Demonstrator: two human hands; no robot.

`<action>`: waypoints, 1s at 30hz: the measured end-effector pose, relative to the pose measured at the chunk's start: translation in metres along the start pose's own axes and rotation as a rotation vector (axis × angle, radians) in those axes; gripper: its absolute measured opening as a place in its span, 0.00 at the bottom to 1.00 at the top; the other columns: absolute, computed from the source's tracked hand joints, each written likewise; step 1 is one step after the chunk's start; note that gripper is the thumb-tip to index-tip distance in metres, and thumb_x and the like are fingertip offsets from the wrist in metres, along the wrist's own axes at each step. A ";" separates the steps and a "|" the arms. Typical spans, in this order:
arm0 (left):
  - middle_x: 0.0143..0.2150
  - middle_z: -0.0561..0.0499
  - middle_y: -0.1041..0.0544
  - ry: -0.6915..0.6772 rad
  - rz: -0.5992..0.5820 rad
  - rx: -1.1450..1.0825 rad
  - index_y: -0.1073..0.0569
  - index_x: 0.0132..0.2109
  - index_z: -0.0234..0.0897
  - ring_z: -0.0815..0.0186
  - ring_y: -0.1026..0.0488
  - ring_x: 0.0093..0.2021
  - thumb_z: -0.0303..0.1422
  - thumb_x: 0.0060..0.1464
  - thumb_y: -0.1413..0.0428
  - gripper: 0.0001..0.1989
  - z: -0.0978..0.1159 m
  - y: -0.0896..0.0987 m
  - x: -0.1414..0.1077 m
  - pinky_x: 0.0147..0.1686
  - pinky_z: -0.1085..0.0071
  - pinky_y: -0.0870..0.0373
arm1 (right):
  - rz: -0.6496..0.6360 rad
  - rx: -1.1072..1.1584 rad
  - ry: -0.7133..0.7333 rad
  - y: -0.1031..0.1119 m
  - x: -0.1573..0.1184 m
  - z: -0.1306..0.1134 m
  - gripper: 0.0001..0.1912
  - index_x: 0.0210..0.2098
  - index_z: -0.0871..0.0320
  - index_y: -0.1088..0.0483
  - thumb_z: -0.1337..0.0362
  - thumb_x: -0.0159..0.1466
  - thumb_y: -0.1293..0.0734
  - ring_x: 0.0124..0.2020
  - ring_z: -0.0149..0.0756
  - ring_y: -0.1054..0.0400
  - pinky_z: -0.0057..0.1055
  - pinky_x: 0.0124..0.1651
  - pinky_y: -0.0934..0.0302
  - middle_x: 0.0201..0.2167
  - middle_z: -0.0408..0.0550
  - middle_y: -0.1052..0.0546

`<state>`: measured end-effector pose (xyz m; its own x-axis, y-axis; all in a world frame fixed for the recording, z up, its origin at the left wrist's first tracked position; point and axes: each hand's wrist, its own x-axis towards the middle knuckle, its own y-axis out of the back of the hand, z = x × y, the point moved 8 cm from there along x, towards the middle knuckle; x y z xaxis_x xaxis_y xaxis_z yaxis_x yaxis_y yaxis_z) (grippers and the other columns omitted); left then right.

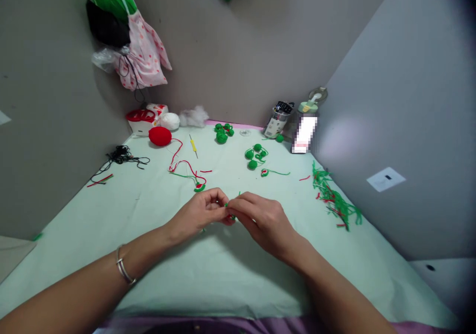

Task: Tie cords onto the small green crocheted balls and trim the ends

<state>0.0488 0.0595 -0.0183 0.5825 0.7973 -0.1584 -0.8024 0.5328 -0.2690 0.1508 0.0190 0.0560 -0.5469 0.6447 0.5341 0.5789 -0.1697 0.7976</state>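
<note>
Near the middle of the covered table, my left hand (207,209) and my right hand (259,217) meet at the fingertips. Both are closed in a pinch on a small green crocheted piece (233,217), mostly hidden by the fingers. Just beyond my left hand lies a red and green crocheted piece (200,187). Red yarn (185,163) runs from around it toward a red yarn ball (160,136). A smaller red, white and green piece (264,172) with a green tail lies beyond my right hand.
Green balls (253,165) and a yellow-handled hook (193,145) lie farther back. Yarn scraps (336,200) spread at right, black cord (122,155) at left. A pen holder (276,121) and bottle (305,128) stand by the wall. A pink bag (143,51) hangs upper left.
</note>
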 end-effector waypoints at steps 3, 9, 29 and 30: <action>0.31 0.53 0.22 -0.005 -0.036 -0.006 0.32 0.36 0.34 0.67 0.23 0.34 0.36 0.51 0.36 0.13 0.002 -0.002 0.000 0.42 0.67 0.30 | 0.148 -0.027 0.040 0.013 0.000 -0.007 0.12 0.35 0.57 0.26 0.74 0.67 0.40 0.27 0.24 0.32 0.22 0.27 0.41 0.41 0.49 0.23; 0.30 0.51 0.22 -0.050 -0.074 0.066 0.31 0.38 0.35 0.66 0.23 0.34 0.37 0.54 0.38 0.12 0.010 -0.004 -0.005 0.38 0.69 0.30 | 0.235 -0.058 0.189 0.020 -0.008 -0.022 0.11 0.43 0.57 0.26 0.73 0.67 0.38 0.30 0.29 0.27 0.25 0.31 0.34 0.37 0.49 0.20; 0.28 0.51 0.21 -0.042 -0.022 0.115 0.29 0.38 0.35 0.67 0.23 0.31 0.35 0.54 0.39 0.09 0.008 0.004 0.000 0.36 0.69 0.30 | 0.292 1.047 -0.470 0.035 -0.005 0.048 0.08 0.36 0.55 0.35 0.58 0.68 0.37 0.17 0.26 0.51 0.24 0.20 0.52 0.17 0.34 0.44; 0.29 0.50 0.21 -0.046 -0.026 0.089 0.29 0.39 0.35 0.67 0.23 0.32 0.35 0.54 0.38 0.10 0.008 0.005 0.000 0.37 0.69 0.29 | 0.277 0.970 -0.471 0.037 -0.005 0.049 0.07 0.37 0.56 0.33 0.59 0.69 0.37 0.18 0.27 0.48 0.25 0.21 0.50 0.18 0.36 0.42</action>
<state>0.0437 0.0640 -0.0116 0.5982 0.7940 -0.1084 -0.7967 0.5748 -0.1869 0.2042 0.0457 0.0687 -0.1603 0.9283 0.3355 0.9854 0.1702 -0.0002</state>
